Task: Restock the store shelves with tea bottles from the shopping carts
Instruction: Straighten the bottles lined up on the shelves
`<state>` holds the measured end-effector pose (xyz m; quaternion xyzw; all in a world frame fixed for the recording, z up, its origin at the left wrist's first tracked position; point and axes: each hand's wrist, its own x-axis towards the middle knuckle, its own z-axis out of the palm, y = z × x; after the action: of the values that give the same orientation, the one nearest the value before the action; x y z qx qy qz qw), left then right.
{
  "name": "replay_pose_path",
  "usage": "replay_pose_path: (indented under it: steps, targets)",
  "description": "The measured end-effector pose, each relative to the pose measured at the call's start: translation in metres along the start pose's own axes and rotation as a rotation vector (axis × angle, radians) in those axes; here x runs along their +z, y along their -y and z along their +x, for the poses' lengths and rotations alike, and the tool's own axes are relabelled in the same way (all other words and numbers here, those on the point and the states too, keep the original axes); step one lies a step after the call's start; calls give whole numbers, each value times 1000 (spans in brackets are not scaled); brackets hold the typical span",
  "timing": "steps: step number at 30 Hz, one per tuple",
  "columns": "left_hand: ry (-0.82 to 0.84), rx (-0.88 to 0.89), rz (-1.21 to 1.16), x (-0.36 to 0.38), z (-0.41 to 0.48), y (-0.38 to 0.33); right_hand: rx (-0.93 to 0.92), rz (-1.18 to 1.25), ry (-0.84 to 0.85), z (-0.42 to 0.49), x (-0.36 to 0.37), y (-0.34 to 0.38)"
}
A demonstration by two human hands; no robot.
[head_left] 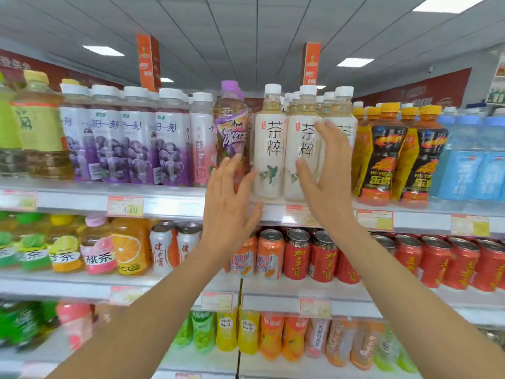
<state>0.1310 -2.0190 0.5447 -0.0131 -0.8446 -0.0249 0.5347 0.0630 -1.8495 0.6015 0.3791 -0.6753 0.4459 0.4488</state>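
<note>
Looking slightly upward at a shop drinks aisle under a pale panelled ceiling [246, 28]. Facing three tiers of white store shelves [169, 206], packed edge to edge with drinks. Reaching up from the bottom of the view with two bare forearms [153, 318], toward the middle of the top tier.

Showing, along that top tier from left to right: green-labelled bottles [41, 127], a row of purple grape drink bottles [109, 149], one purple-capped bottle [232, 127], the white tea bottles [269, 149] with white caps and large dark characters, yellow-and-black energy drink bottles [382, 160], and blue bottles [470, 165] at far right. Showing orange cans [269, 255] and red cans [296, 255] on the tier below, directly beneath the tea.

Holding the left hand [229, 212] released, fingers straight and spread, in front of the purple-capped bottle and just left of the first white tea bottle, gripping nothing. Holding the right hand [325, 184] likewise released, fingers straight and upright across the fronts of the second and third white tea bottles, thumb low before the second, leaving contact with the bottles unclear.

Finding the white tea bottles upright at the front edge of the top tier, between the two hands and behind the right one, with more white caps in rows behind.

Showing a red-and-yellow price tag [125, 206] on the shelf rim at left, reading 4.00.
</note>
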Motion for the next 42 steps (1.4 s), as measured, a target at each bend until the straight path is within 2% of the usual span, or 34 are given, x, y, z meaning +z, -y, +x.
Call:
replay_pose_path:
  steps: [3,7,9,11,14,16,19,25,29,32,36,42]
  targets:
    - [69,-123,121,-25,-60,45,-81,75,223,-54,46,35]
    - [268,-300,286,-65,-108,121,-101,-36,454,-102,113,66]
    - [334,-288,287,-82,-114,151,-72,-145,447,-110,135,76]
    - [353,-195,203,-91,-119,174,-21,-222,384,-117,151,87]
    - [256,-72,27,-101,-140,207,21,-139,288,-135,183,117]
    - [184,-89,-56,-111,-171,240,-10,-51,277,-157,218,147]
    - [201,-166,-128,-131,-232,305,41,125,346,-200,285,196]
    - [340,-448,-117,-164,-357,448,306,297,525,-293,424,286]
    - [392,-675,-118,-166,-416,516,526,341,675,-343,500,308]
    - [403,-773,-126,-156,-440,548,708,364,747,-369,547,308]
    - [387,-874,-167,-135,-443,565,729,370,730,-385,589,304]
    - [364,-993,-237,-98,-437,576,764,425,619,-399,619,301]
